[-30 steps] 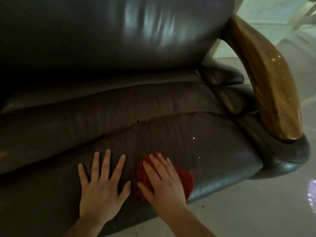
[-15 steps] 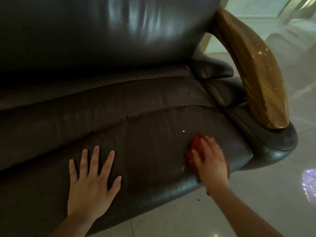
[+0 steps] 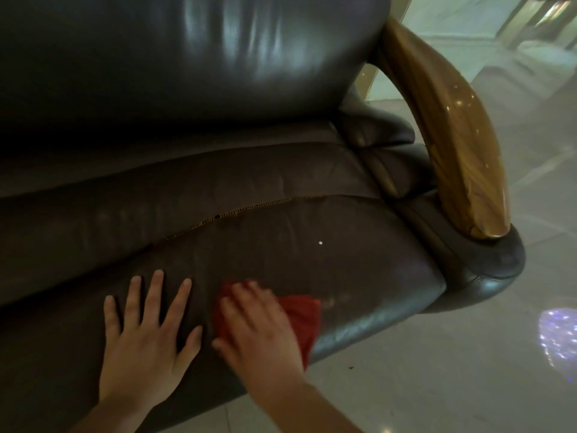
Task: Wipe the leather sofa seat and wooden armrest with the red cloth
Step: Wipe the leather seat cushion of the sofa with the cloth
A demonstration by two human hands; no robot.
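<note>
A dark brown leather sofa seat (image 3: pixel 296 245) fills the middle of the view, with a stitched seam running across it. My right hand (image 3: pixel 259 326) presses the red cloth (image 3: pixel 304 317) flat onto the seat's front edge; the hand is motion-blurred. My left hand (image 3: pixel 146 332) rests flat on the leather just to the left, fingers spread, holding nothing. The curved glossy wooden armrest (image 3: pixel 449 126) rises at the right end of the sofa, well away from both hands.
The shiny leather backrest (image 3: pixel 193 57) stands behind the seat. A pale polished tiled floor (image 3: pixel 437 370) spreads to the right and front, with a bright light reflection (image 3: pixel 559 335) on it. A small white speck (image 3: pixel 320 243) sits on the seat.
My right hand slid the cloth right toward the armrest end of the seat, then back left beside my left hand. My left hand stayed planted.
</note>
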